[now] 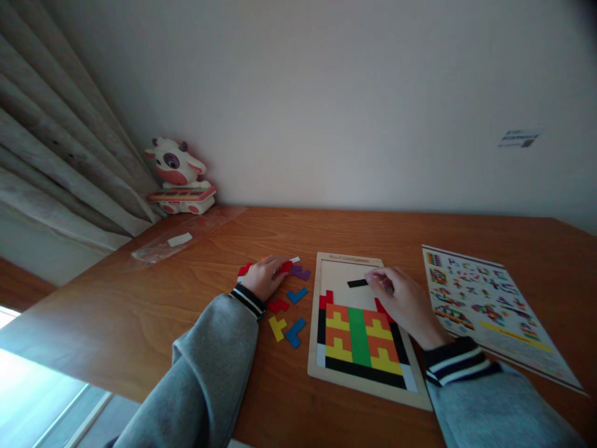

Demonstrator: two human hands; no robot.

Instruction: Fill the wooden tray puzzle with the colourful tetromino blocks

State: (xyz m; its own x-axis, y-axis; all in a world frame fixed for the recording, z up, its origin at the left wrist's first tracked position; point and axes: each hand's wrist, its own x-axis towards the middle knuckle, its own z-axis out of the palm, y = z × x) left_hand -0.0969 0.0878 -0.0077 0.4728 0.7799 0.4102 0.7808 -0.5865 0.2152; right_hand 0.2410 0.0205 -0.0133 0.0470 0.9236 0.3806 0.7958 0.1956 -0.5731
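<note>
Over one board (pixel 336 280), the right hand (pixel 407 305) holds one black bar (pixel 357 283)

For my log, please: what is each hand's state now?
Left hand: over red pieces; grip cannot be told.
Right hand: holding a black piece.

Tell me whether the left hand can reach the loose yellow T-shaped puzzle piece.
Probably yes: the yellow piece lies uncovered near the left hand, with only a flat red puzzle piece between them.
</note>
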